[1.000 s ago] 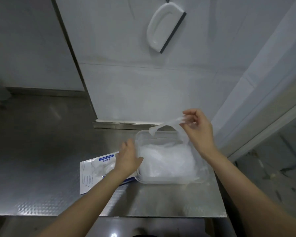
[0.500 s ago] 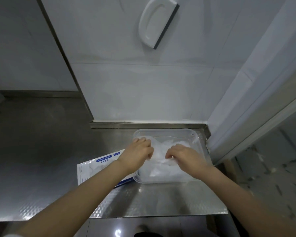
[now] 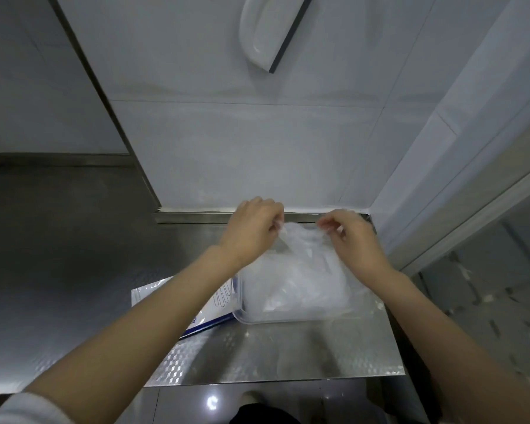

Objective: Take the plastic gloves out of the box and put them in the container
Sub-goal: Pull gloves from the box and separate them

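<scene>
Glove (image 3: 300, 241) pinched by left hand (image 3: 251, 231) and right hand (image 3: 354, 240).

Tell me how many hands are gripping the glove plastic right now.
2. The left hand pinches the plastic gloves at their upper left edge, the right hand at the upper right edge, both above the far side of the container. No hand is hidden.

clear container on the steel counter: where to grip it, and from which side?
Likely the near long rim of the container, approached from the counter's front edge: that lip is bare and facing the person. The far end sits close to the wall, with the left hand and right hand pinching a glove above it, and the glove pack lies at its left side.
</scene>
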`<state>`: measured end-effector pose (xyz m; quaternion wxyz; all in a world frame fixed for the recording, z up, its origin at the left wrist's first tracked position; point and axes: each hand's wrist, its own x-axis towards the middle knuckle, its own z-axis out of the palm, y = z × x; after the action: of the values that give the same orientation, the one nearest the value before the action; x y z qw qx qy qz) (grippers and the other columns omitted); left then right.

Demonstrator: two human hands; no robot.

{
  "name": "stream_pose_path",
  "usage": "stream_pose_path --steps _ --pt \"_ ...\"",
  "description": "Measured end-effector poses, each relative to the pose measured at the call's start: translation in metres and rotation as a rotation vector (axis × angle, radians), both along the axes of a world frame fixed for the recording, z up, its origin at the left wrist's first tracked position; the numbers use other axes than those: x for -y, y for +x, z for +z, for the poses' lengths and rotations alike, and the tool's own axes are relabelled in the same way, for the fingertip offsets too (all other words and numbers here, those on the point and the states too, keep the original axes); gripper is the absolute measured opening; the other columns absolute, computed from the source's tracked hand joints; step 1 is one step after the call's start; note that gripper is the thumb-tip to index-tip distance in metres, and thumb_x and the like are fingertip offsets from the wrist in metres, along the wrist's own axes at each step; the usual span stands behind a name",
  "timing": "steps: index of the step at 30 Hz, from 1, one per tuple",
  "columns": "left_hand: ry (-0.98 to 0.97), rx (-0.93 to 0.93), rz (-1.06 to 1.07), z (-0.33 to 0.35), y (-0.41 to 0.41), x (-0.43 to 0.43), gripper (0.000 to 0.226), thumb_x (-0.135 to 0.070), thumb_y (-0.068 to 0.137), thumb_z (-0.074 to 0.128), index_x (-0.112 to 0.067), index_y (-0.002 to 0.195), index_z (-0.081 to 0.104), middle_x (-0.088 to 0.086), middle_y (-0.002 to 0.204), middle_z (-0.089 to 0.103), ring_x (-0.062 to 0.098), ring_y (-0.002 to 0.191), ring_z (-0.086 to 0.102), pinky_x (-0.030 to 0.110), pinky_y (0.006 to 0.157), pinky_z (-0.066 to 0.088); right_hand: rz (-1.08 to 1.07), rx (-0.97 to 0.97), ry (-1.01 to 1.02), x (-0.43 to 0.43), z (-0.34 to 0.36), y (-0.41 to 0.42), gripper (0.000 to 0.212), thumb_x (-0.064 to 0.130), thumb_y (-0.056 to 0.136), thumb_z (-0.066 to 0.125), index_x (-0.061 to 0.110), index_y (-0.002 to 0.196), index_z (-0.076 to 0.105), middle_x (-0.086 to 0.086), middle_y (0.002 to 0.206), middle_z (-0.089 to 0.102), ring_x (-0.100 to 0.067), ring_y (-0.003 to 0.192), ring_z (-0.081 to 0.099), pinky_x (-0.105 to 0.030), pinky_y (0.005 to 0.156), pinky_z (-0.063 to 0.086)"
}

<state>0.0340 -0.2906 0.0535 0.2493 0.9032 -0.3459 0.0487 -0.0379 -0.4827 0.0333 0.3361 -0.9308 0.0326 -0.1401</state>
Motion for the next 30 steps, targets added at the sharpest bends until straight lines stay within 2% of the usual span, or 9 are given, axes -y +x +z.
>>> stream_pose_path --steps 3,6,10,13,17,24,26,28,30 --pt "-0.139 0.109 -0.052 0.015 -0.002 -0.006 0.016 0.003 0.072 0.059 -0.013 0.074 0.057 0.0 0.077 0.056 0.017 0.077 0.045 0.026 0.068 0.025 -0.036 0.24 -0.026 0.003 0.017 -0.01 0.025 -0.013 0.082 0.056 0.007 0.093 0.067 0.006 0.091 0.058 -0.004 0.087 0.049 -0.004 0.08 0.038" --pt "-0.143 0.174 -0.112 0.011 -0.011 -0.017 0.016 0.001 0.066 0.053 -0.014 0.07 0.054 0.0 0.075 0.051 0.013 0.075 0.036 0.029 0.067 0.027 0.087 0.353 -0.184 0.005 0.011 -0.028 0.02 -0.008 0.081 0.057 0.004 0.093 0.067 -0.001 0.088 0.06 -0.011 0.088 0.048 -0.015 0.08 0.038" --pt "0.141 0.162 -0.268 -0.023 -0.016 -0.031 0.023 0.004 0.061 0.06 -0.018 0.068 0.056 0.0 0.074 0.052 0.015 0.079 0.04 0.026 0.066 0.022 0.209 -0.001 -0.324 0.003 -0.017 -0.041 0.049 -0.01 0.084 0.057 0.02 0.122 0.06 0.002 0.111 0.056 -0.01 0.093 0.052 -0.024 0.076 0.046" --pt "0.487 0.077 -0.324 -0.053 -0.02 -0.029 0.019 -0.001 0.083 0.055 -0.018 0.091 0.061 0.0 0.096 0.055 0.02 0.098 0.045 0.024 0.073 0.017 0.254 -0.306 -0.389 -0.004 -0.036 -0.038 0.069 -0.009 0.089 0.047 0.039 0.139 0.039 0.01 0.131 0.04 -0.006 0.092 0.052 -0.022 0.072 0.049" --pt "0.751 0.0 -0.337 -0.071 -0.018 -0.015 0.023 0.0 0.088 0.052 -0.017 0.102 0.06 0.001 0.108 0.057 0.021 0.105 0.046 0.028 0.081 0.026 0.332 -0.528 -0.416 -0.008 -0.056 -0.024 0.071 -0.009 0.088 0.046 0.037 0.141 0.036 0.006 0.137 0.037 -0.01 0.083 0.053 -0.024 0.073 0.05" --pt "0.994 -0.18 -0.269 -0.076 -0.015 0.007 0.032 0.001 0.091 0.047 -0.011 0.118 0.057 0.009 0.121 0.057 0.026 0.11 0.053 0.031 0.096 0.031 0.437 -0.893 -0.274 -0.006 -0.058 0.0 0.065 -0.006 0.088 0.045 0.028 0.142 0.035 -0.001 0.137 0.037 -0.02 0.107 0.054 -0.031 0.091 0.048" --pt "0.862 -0.141 -0.191 -0.075 -0.015 0.01 0.032 0.003 0.089 0.046 -0.008 0.117 0.053 0.01 0.122 0.054 0.026 0.109 0.052 0.033 0.096 0.034 0.368 -0.819 -0.174 -0.005 -0.049 0.005 0.055 -0.001 0.089 0.047 0.026 0.138 0.042 0.002 0.132 0.048 -0.008 0.098 0.051 -0.024 0.088 0.046" --pt "0.707 -0.124 -0.111 -0.078 -0.017 0.013 0.036 0.004 0.087 0.045 -0.007 0.12 0.047 0.012 0.124 0.047 0.027 0.111 0.047 0.032 0.092 0.035 0.234 -0.556 -0.131 -0.009 -0.045 0.007 0.042 0.006 0.093 0.049 0.023 0.131 0.049 0.005 0.121 0.057 0.0 0.083 0.048 -0.019 0.082 0.043" --pt "0.653 -0.133 -0.08 -0.086 -0.021 0.018 0.044 0.0 0.088 0.047 -0.007 0.13 0.039 0.013 0.13 0.041 0.027 0.116 0.042 0.033 0.095 0.034 0.216 -0.399 -0.194 -0.016 -0.051 0.007 0.035 0.012 0.095 0.05 0.021 0.128 0.051 0.003 0.119 0.057 -0.004 0.09 0.05 -0.016 0.082 0.039"
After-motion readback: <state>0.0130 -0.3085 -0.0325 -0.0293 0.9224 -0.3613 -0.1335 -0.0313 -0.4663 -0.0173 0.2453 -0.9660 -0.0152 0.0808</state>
